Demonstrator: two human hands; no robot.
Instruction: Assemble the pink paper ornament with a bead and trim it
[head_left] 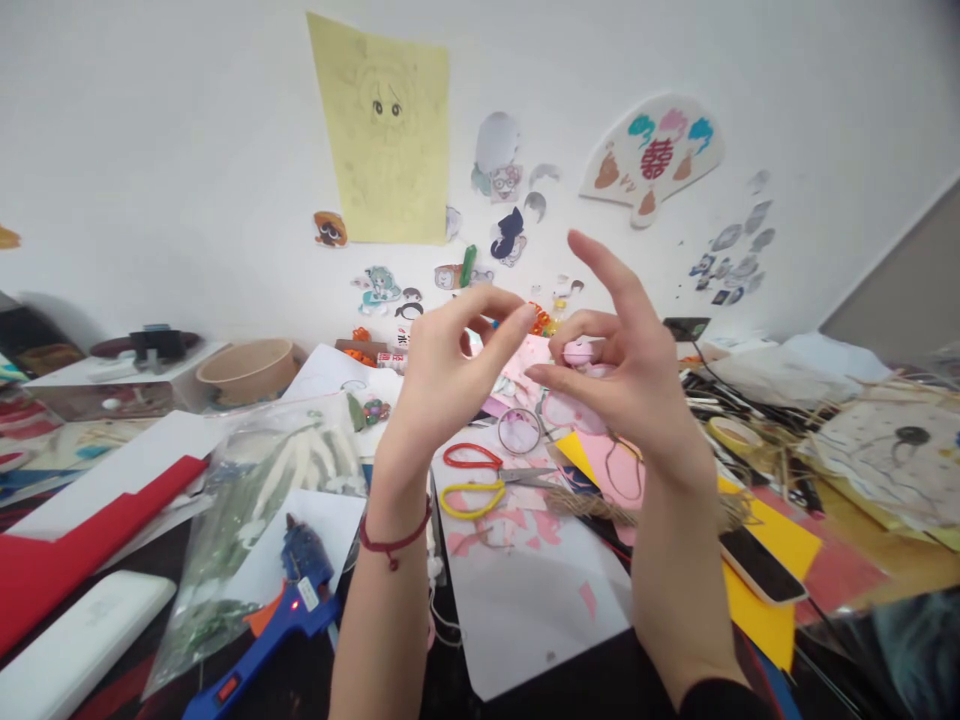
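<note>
My left hand (469, 360) is raised over the table, its thumb and fingers pinched together. Whatever sits in that pinch is hidden or too thin to see. Facing it, my right hand (630, 350) has its index finger lifted and its thumb and other fingers curled. A small pink rounded thing (578, 352) shows in the gap between them; I cannot tell if it is held or lies behind. Below both hands, scissors (472, 488) with one red and one yellow handle lie on a white board (532, 600) with pink paper scraps (540, 525). A clear ring-shaped roll (519, 430) is just beyond.
On the left lie a blue glue gun (300, 600) with its light on, a plastic bag (277, 470), a white box-like device (112, 640) and a red strip (97, 550). To the right are a phone (763, 565), yellow paper (772, 625) and dry stalks. A wall stands behind.
</note>
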